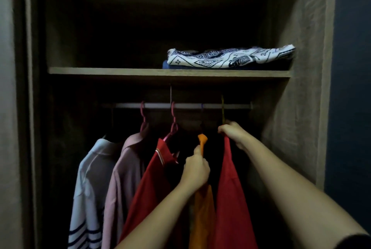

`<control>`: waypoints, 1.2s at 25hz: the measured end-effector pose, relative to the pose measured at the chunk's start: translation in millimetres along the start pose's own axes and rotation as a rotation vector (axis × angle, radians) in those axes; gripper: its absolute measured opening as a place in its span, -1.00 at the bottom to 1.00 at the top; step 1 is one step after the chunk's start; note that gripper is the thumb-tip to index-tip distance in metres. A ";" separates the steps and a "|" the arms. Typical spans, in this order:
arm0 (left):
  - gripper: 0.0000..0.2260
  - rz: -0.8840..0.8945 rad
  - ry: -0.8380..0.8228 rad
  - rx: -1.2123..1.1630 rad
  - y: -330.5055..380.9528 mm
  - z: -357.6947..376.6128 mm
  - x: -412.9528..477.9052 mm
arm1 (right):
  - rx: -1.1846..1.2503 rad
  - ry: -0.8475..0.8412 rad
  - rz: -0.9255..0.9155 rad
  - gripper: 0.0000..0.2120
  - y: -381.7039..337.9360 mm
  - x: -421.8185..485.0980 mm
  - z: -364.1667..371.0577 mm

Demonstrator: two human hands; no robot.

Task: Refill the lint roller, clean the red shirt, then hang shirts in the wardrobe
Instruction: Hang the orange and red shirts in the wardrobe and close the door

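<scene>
Two hands at the wardrobe rail (pixel 190 105).
The left hand (pixel 196 171) curls its fingers round the orange shirt (pixel 202 214); the right hand (pixel 235 134) pinches the red shirt (pixel 230 198) at its top.

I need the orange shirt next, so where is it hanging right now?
In the head view, the orange shirt hangs right of centre, gripped by the left hand, between the stripe-collared red shirt and the plain red shirt.

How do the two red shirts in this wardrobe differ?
The red shirt with a striped collar hangs untouched on a pink hanger; the plain red shirt is gripped at its top by the right hand, below a yellowish hook. Both flank the orange shirt.
</scene>
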State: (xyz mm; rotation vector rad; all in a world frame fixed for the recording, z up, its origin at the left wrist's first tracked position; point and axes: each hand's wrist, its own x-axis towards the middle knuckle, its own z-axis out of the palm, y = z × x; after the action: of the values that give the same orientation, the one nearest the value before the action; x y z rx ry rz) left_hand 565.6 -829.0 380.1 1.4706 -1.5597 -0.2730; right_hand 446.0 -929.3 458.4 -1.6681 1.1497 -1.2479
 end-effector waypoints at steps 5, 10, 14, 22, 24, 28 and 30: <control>-0.55 0.003 -0.004 -0.019 -8.7 -5.3 1.9 | -0.028 0.042 0.092 -0.83 23.5 8.5 0.2; -0.38 -0.028 -0.010 0.031 -17.4 4.0 -13.1 | -0.430 0.075 0.117 -0.30 25.3 -28.3 -1.7; -0.44 0.004 -0.040 0.114 -53.5 30.8 -65.6 | -0.612 0.202 0.015 -0.32 82.1 -120.0 14.8; -0.73 0.044 -0.150 0.164 -135.5 34.7 -132.7 | -0.595 0.185 0.125 -0.66 204.1 -208.2 41.7; -0.71 0.170 0.351 0.125 -134.6 5.3 -115.3 | -0.547 0.215 0.041 -0.48 203.5 -206.6 37.5; -0.49 -0.073 0.612 0.250 -146.0 -50.7 -86.9 | -0.472 0.428 -0.387 -0.41 179.3 -206.9 44.3; -0.52 -0.164 0.388 0.183 -153.6 -44.5 -93.2 | -0.442 0.447 -0.533 -0.45 170.8 -207.9 58.6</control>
State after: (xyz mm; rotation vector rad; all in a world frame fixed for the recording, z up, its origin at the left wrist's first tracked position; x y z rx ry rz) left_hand 684.3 -768.2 251.7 1.6815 -1.1776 0.0630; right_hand 439.1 -784.7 224.2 -2.1878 1.3640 -1.8724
